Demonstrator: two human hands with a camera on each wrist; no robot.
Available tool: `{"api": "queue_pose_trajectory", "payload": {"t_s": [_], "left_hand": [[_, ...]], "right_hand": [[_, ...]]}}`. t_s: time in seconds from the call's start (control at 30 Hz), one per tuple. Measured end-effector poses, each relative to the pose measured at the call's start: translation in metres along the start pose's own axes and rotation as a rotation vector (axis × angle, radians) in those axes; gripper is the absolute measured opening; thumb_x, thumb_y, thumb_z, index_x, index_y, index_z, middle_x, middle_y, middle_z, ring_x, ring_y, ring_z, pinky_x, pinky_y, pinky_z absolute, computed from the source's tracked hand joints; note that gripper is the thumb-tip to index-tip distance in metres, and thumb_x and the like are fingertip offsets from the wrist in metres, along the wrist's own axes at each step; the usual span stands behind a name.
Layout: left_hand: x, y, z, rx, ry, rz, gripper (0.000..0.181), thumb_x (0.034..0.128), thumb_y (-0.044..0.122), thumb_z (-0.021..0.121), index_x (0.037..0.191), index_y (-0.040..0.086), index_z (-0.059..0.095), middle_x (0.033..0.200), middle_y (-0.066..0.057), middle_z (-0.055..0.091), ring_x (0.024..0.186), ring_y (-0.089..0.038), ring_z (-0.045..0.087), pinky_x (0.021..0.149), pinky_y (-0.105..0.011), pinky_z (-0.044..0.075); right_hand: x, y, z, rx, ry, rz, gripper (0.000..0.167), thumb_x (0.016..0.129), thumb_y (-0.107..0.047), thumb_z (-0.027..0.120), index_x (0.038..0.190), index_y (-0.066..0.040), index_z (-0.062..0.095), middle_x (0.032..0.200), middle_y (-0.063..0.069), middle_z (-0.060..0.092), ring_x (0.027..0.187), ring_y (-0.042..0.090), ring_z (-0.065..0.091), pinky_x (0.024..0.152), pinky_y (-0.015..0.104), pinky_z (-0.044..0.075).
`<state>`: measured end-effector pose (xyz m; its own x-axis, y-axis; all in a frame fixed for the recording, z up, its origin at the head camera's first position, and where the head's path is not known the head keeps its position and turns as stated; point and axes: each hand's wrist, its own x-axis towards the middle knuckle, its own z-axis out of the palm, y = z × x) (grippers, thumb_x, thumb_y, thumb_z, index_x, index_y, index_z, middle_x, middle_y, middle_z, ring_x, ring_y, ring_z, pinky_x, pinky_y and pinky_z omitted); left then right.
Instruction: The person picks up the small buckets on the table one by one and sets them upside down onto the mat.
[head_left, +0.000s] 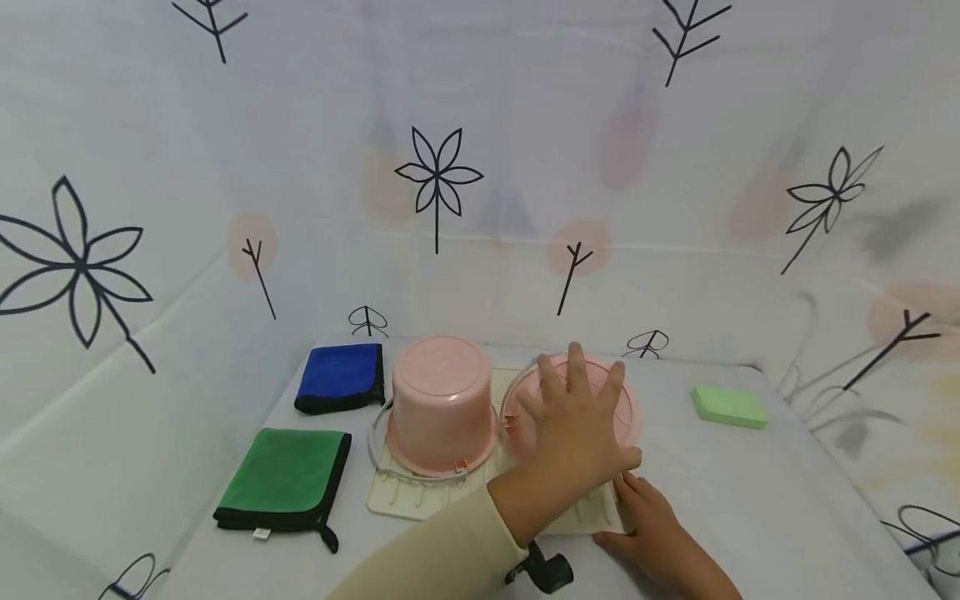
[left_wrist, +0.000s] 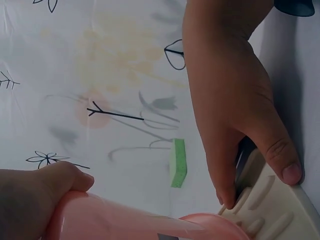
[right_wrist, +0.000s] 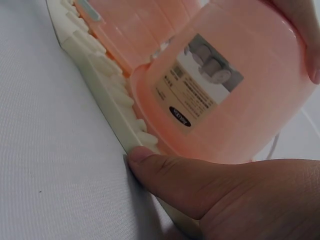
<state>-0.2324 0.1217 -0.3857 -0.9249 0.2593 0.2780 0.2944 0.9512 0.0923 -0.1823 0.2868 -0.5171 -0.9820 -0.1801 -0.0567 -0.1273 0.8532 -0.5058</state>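
Note:
Two pink plastic buckets stand upside down on a cream ribbed draining tray point(head_left: 405, 500). My left hand point(head_left: 573, 425) rests with fingers spread on the upturned base of the right-hand bucket point(head_left: 628, 408); its thumb lies over the edge. My right hand point(head_left: 660, 529) pinches the tray's near right corner, the thumb point(right_wrist: 175, 172) on the front edge and the fingers along the right side. In the right wrist view the bucket point(right_wrist: 240, 110) shows a printed label. The left-hand bucket point(head_left: 442, 400), with its pale handle lying round its rim, is untouched.
A folded blue cloth point(head_left: 339, 375) and a folded green cloth point(head_left: 285, 475), both with black borders, lie at the left. A light green sponge point(head_left: 729, 407) sits at the right. Under my left sleeve is a black device point(head_left: 551, 572). Patterned white fabric rises behind the table.

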Motion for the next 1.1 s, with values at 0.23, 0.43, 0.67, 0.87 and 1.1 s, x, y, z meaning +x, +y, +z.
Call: {"api": "queue_pose_trajectory", "payload": {"t_s": [0.23, 0.43, 0.67, 0.87, 1.1], "left_hand": [[0.016, -0.013, 0.005, -0.014, -0.036, -0.013, 0.115, 0.0724, 0.085, 0.068, 0.164, 0.054, 0.006, 0.176, -0.012, 0.007, 0.157, -0.052, 0.016, 0.103, -0.078, 0.039], [0.026, -0.016, 0.004, -0.048, -0.064, -0.011, 0.109, 0.0748, 0.086, 0.065, 0.165, 0.053, 0.013, 0.176, -0.013, 0.009, 0.156, -0.054, 0.017, 0.102, -0.079, 0.039], [0.038, -0.010, 0.009, -0.049, -0.114, -0.031, 0.105, 0.0759, 0.087, 0.064, 0.164, 0.052, 0.020, 0.176, -0.013, 0.008, 0.157, -0.054, 0.015, 0.106, -0.080, 0.036], [0.047, -0.009, 0.008, -0.025, -0.175, -0.052, 0.100, 0.0786, 0.089, 0.059, 0.163, 0.054, 0.020, 0.176, -0.013, 0.011, 0.158, -0.051, 0.015, 0.110, -0.077, 0.034], [0.059, -0.008, 0.013, -0.013, -0.206, -0.056, 0.093, 0.0816, 0.089, 0.054, 0.162, 0.055, 0.022, 0.175, -0.012, 0.015, 0.158, -0.049, 0.017, 0.112, -0.075, 0.033]], "right_hand": [[0.001, -0.003, 0.004, -0.020, 0.019, -0.044, 0.105, 0.081, -0.050, 0.086, 0.153, 0.011, 0.042, 0.158, 0.035, 0.041, 0.144, 0.061, 0.033, 0.112, 0.074, 0.034], [0.001, 0.000, 0.003, -0.038, 0.006, -0.012, 0.106, 0.081, -0.052, 0.086, 0.153, 0.011, 0.041, 0.158, 0.035, 0.039, 0.145, 0.063, 0.031, 0.113, 0.074, 0.033], [0.000, 0.000, 0.001, -0.014, -0.019, 0.012, 0.108, 0.082, -0.053, 0.085, 0.155, 0.011, 0.039, 0.160, 0.035, 0.037, 0.146, 0.063, 0.028, 0.113, 0.074, 0.032], [-0.001, -0.002, 0.002, -0.018, -0.017, 0.024, 0.108, 0.081, -0.054, 0.086, 0.155, 0.010, 0.040, 0.161, 0.034, 0.037, 0.147, 0.062, 0.028, 0.114, 0.073, 0.031], [-0.001, 0.000, 0.002, -0.023, -0.017, 0.022, 0.108, 0.081, -0.055, 0.085, 0.155, 0.010, 0.040, 0.161, 0.034, 0.036, 0.147, 0.061, 0.028, 0.114, 0.073, 0.032]]}}
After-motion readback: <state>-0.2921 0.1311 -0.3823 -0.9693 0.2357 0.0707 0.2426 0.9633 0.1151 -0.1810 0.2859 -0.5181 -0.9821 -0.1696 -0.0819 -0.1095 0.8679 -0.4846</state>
